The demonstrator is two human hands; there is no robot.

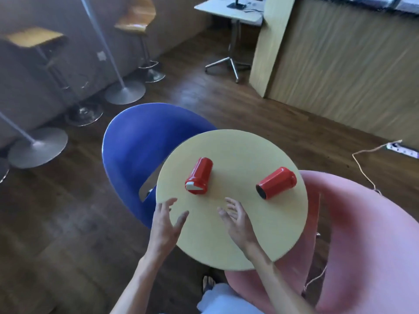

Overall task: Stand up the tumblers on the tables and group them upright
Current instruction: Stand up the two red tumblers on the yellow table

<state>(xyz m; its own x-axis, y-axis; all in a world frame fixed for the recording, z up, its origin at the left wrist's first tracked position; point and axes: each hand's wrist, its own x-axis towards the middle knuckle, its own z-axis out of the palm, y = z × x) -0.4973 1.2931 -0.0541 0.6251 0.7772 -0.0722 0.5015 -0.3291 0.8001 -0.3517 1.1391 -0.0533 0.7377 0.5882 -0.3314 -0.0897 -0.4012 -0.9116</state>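
Two red tumblers lie on their sides on a round pale-yellow table (249, 234). The left tumbler (200, 174) has a white lid end facing me. The right tumbler (277, 182) shows a dark end towards me. My left hand (166, 223) hovers at the table's near-left edge, fingers spread, just below the left tumbler. My right hand (238, 219) is over the table between the two tumblers, fingers spread. Neither hand touches a tumbler.
A blue chair (131, 150) stands left of the table and a pink chair (362, 234) to its right. Bar stools and metal pole bases (124, 91) line the far left wall. A wooden counter (340, 64) and a power strip with cord (401, 149) are far right.
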